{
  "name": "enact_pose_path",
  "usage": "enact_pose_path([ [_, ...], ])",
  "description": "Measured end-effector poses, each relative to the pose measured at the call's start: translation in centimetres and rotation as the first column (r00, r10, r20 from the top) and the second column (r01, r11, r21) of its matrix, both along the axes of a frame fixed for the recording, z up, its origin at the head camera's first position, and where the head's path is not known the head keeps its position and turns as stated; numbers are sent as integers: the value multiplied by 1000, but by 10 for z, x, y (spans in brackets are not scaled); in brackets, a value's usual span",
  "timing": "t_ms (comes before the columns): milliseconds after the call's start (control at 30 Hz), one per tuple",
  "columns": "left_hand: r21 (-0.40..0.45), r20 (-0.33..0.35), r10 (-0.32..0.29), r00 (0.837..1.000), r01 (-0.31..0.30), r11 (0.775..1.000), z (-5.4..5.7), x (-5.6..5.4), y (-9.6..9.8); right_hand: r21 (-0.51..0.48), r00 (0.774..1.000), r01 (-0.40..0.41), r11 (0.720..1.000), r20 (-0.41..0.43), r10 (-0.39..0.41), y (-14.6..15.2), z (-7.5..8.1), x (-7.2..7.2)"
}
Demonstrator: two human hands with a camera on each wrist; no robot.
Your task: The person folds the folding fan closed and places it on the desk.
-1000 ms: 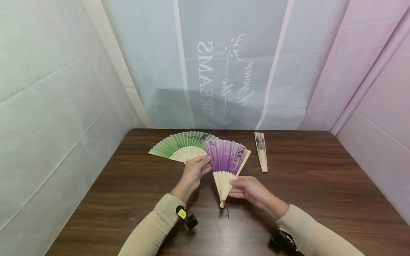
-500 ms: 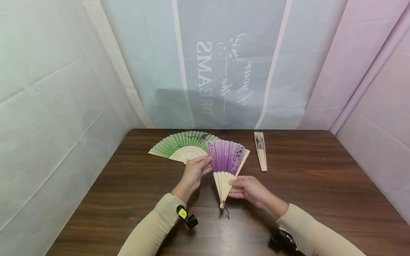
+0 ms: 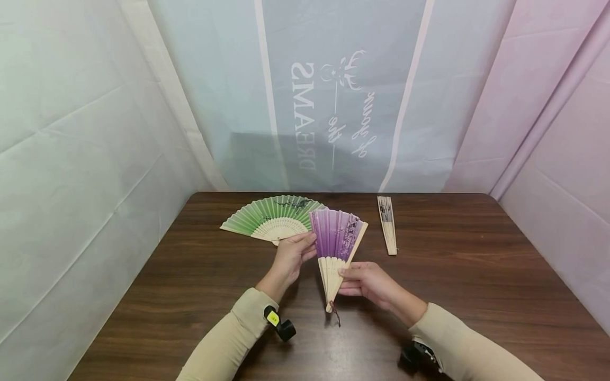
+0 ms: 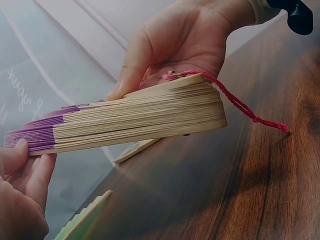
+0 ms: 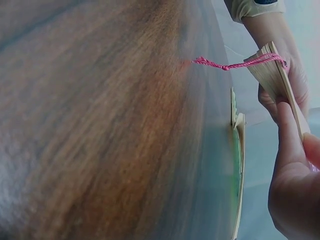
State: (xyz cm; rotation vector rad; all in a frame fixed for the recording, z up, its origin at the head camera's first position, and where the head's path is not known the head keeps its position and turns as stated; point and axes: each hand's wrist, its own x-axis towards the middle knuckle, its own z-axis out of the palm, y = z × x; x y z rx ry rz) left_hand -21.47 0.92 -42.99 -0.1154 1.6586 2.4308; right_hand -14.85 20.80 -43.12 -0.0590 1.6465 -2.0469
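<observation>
A partly spread purple folding fan (image 3: 335, 238) is held above the table between both hands, its ribs (image 4: 140, 120) bunched toward the pivot. My left hand (image 3: 289, 259) pinches the fan's left edge at the purple cloth. With thumb on top and fingers beneath, my right hand (image 3: 369, 283) grips the right outer rib lower down. From the pivot hangs a red cord (image 4: 240, 105). Behind the left hand lies a green folding fan (image 3: 267, 217), spread wide on the table and partly hidden by the purple one.
A folded fan (image 3: 388, 226) with a dark pattern lies on the back right of the brown wooden table (image 3: 457, 264). Beyond the table's far edge hangs a pale blue printed curtain (image 3: 333, 132). Pale sheets (image 3: 95, 159) stand at both sides.
The purple fan has narrowed a little as its right edge moved left. My right hand has shifted slightly left with it, while the left hand has hardly moved.
</observation>
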Motion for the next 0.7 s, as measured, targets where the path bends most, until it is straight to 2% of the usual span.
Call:
enact_pose_path([
  [333,22,1,-2,1000,2,1000,0,1,1,4,1000,-2,1000,-1,2,-1,1,1],
  [700,-31,-18,-18,1000,18,999,0,2,1,18,1000,-15,1000,6,14,-1,-1,0],
])
